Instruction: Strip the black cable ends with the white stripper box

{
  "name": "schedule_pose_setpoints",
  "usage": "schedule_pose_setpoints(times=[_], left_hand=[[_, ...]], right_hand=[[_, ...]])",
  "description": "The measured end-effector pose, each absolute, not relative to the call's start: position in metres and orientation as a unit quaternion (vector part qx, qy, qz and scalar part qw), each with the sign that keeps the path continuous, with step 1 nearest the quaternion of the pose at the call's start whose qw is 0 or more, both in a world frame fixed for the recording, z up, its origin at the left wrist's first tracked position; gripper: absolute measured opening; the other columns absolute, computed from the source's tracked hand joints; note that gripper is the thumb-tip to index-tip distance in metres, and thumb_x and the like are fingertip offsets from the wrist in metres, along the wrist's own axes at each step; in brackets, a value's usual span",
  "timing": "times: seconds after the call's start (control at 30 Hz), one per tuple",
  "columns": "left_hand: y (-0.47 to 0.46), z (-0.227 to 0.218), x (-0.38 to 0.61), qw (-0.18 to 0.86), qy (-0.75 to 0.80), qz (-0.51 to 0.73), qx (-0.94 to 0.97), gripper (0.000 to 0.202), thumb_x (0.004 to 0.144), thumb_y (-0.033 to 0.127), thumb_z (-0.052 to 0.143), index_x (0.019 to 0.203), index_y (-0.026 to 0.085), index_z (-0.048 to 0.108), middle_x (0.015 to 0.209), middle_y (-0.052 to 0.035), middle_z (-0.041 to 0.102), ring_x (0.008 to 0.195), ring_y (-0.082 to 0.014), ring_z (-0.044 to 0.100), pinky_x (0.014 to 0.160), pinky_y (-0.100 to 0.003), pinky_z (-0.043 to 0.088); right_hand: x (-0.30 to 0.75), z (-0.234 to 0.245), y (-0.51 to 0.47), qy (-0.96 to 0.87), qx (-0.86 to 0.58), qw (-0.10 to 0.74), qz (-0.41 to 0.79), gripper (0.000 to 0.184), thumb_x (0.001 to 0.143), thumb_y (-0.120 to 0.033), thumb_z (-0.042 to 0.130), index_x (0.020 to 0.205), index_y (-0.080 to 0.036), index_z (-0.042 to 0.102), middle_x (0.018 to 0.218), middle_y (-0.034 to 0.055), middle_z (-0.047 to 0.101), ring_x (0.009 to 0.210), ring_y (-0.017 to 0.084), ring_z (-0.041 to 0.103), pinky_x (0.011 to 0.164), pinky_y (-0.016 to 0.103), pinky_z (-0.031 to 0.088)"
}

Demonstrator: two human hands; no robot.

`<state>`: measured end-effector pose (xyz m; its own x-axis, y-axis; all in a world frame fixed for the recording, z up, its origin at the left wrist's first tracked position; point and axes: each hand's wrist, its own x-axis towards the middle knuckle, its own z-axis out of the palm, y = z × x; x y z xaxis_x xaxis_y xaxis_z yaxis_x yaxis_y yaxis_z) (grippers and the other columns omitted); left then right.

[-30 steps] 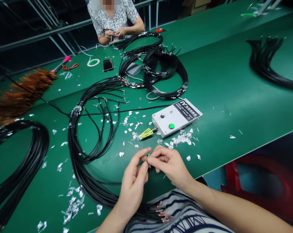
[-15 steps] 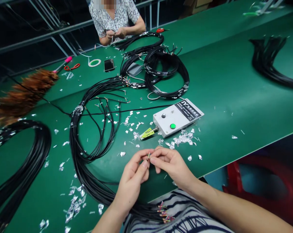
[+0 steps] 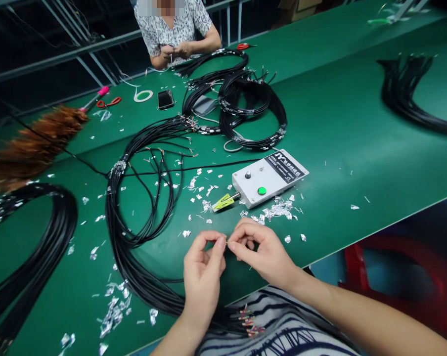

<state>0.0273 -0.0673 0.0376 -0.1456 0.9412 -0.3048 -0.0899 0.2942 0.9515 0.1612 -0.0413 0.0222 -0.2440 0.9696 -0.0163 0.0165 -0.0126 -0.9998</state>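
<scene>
Thumb and fingertips of my left hand [image 3: 204,269] are pinched together on the end of a cable, mostly hidden by the fingers. My right hand [image 3: 264,254] pinches the thin wire [image 3: 227,243] that shows between the two hands. A long bundle of black cables [image 3: 114,222] curves down beside my left hand and passes under that forearm. Its stripped, coloured wire ends [image 3: 250,321] lie by my striped shirt. Just beyond my hands stands a grey box [image 3: 270,180] with a knob, a green button and a yellow clip [image 3: 223,201] at its front.
Foil scraps [image 3: 279,208] litter the green table [image 3: 342,123]. Coiled black cables [image 3: 253,111] lie past the box, more bundles at both sides. A brush [image 3: 41,141], red scissors [image 3: 109,102], a tape roll [image 3: 143,96] and a phone [image 3: 165,99] lie far left. A co-worker [image 3: 175,34] sits opposite.
My fingertips have closed in over the wire ends, so less of them shows. My left hand has turned more upright; my right hand's fingers have curled slightly.
</scene>
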Motion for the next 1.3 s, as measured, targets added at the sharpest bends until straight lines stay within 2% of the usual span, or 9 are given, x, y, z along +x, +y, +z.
schedule_pose_setpoints(times=[0.1,0.3,0.4,0.57,0.77,0.93,1.07,1.2,1.3], left_hand=[[-0.070,0.040,0.025,0.515,0.594,0.475,0.396,0.032,0.081,0.047,0.070,0.077,0.016,0.059,0.057,0.0056,0.042,0.048,-0.0064,0.034,0.044,-0.019,0.025],[-0.066,0.039,0.013,0.568,0.569,0.457,0.381,0.033,0.084,0.048,0.066,0.078,0.017,0.058,0.051,0.0078,0.038,0.044,-0.0056,0.033,0.045,-0.019,0.023],[-0.062,0.038,0.007,0.589,0.562,0.437,0.382,0.034,0.084,0.050,0.066,0.079,0.017,0.057,0.050,0.0077,0.040,0.043,-0.0056,0.032,0.045,-0.020,0.023],[-0.057,0.040,0.003,0.590,0.564,0.379,0.436,0.031,0.087,0.047,0.059,0.077,0.018,0.054,0.047,0.0084,0.036,0.042,-0.0072,0.029,0.043,-0.021,0.022],[-0.052,0.040,-0.003,0.366,0.592,0.373,0.613,0.021,0.090,0.026,0.051,0.072,0.018,0.059,0.068,-0.0010,0.055,0.062,-0.0128,0.048,0.059,-0.024,0.038],[-0.029,0.029,-0.012,0.477,0.608,0.393,0.499,0.022,0.085,0.036,0.056,0.073,0.018,0.055,0.059,0.0043,0.043,0.047,-0.0081,0.036,0.043,-0.020,0.026],[-0.013,0.024,-0.014,0.517,0.596,0.421,0.448,0.026,0.078,0.040,0.064,0.071,0.017,0.054,0.057,0.0054,0.043,0.043,-0.0053,0.033,0.040,-0.018,0.022],[-0.008,0.022,-0.012,0.530,0.589,0.427,0.437,0.028,0.076,0.040,0.067,0.069,0.016,0.054,0.056,0.0052,0.045,0.042,-0.0045,0.035,0.040,-0.016,0.024],[-0.008,0.022,-0.012,0.538,0.587,0.427,0.429,0.029,0.075,0.040,0.069,0.069,0.016,0.054,0.056,0.0053,0.046,0.042,-0.0042,0.036,0.039,-0.016,0.024]], right_hand=[[0.166,0.024,-0.041,-0.646,-0.426,0.435,0.460,0.012,0.086,-0.017,0.060,0.076,-0.019,0.065,0.075,0.0008,0.057,0.067,0.012,0.056,0.057,0.024,0.046],[0.180,0.021,-0.037,-0.713,-0.401,0.489,0.304,0.011,0.091,-0.016,0.057,0.098,-0.020,0.065,0.087,0.0047,0.066,0.069,0.014,0.061,0.062,0.029,0.051],[0.181,0.024,-0.029,-0.788,-0.375,0.435,0.225,0.019,0.092,-0.025,0.062,0.109,-0.016,0.064,0.097,0.0072,0.071,0.071,0.015,0.064,0.068,0.032,0.049],[0.174,0.031,-0.015,-0.877,-0.286,0.372,0.105,0.023,0.100,-0.022,0.050,0.090,-0.018,0.070,0.078,-0.0002,0.074,0.068,0.012,0.065,0.061,0.029,0.036],[0.179,0.031,-0.002,-0.897,-0.305,0.316,0.043,0.032,0.101,-0.024,0.046,0.079,-0.018,0.068,0.073,-0.0010,0.072,0.064,0.012,0.061,0.063,0.029,0.032],[0.187,0.028,0.033,-0.909,-0.341,0.233,-0.050,0.017,0.097,-0.021,0.055,0.092,-0.019,0.071,0.095,0.0023,0.076,0.090,0.018,0.062,0.073,0.033,0.032],[0.185,0.021,0.051,-0.931,-0.319,0.159,-0.084,0.020,0.096,-0.013,0.052,0.097,-0.019,0.071,0.098,0.0034,0.075,0.091,0.019,0.059,0.078,0.035,0.031],[0.181,0.020,0.055,-0.926,-0.330,0.152,-0.102,0.024,0.094,-0.007,0.049,0.104,-0.015,0.069,0.104,0.0083,0.073,0.095,0.022,0.058,0.078,0.036,0.031],[0.183,0.023,0.052,-0.923,-0.330,0.175,-0.090,0.019,0.095,-0.014,0.052,0.103,-0.015,0.069,0.102,0.0082,0.072,0.094,0.022,0.059,0.081,0.037,0.032]])
